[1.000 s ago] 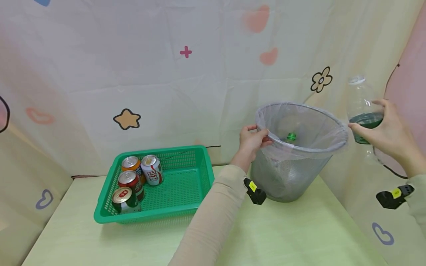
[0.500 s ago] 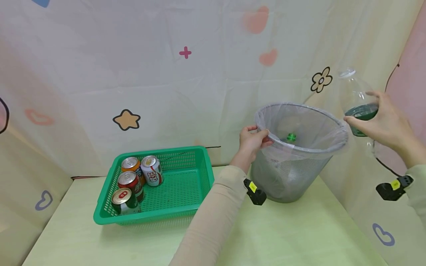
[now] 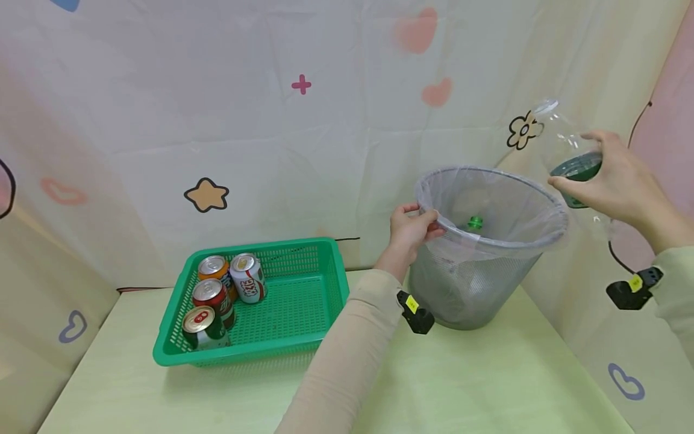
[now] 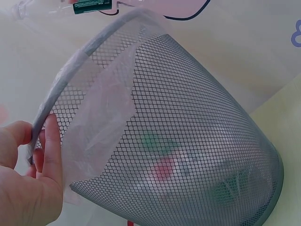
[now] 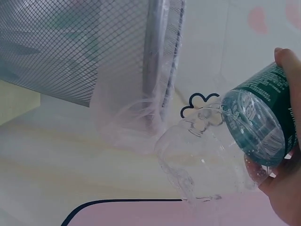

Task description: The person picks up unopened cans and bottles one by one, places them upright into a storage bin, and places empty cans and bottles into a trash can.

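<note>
My left hand point(image 3: 410, 234) pinches the near left rim of a grey mesh wastebasket point(image 3: 472, 289), where a clear plastic liner folds over the edge. In the left wrist view, the thumb and fingers point(image 4: 52, 150) lie on either side of that rim. My right hand point(image 3: 623, 178) grips a clear plastic bottle point(image 3: 558, 132) round its dark green label point(image 5: 273, 106). The bottle tilts with its neck up and to the left, near the wastebasket's right rim. A green bottle neck point(image 3: 475, 223) shows inside the wastebasket; mesh and liner blur the other contents.
To the left, a green plastic basket point(image 3: 293, 346) holds several drink cans, among them a white can point(image 3: 249, 280) and a red can point(image 3: 212, 296). Both stand with the wastebasket on a pale green table point(image 3: 434, 386). Patterned curtains point(image 3: 244, 120) enclose the back and sides.
My right hand has moved up and left with the bottle, bringing it closer to the wastebasket and tilting it further left. The left hand stays on the rim.
</note>
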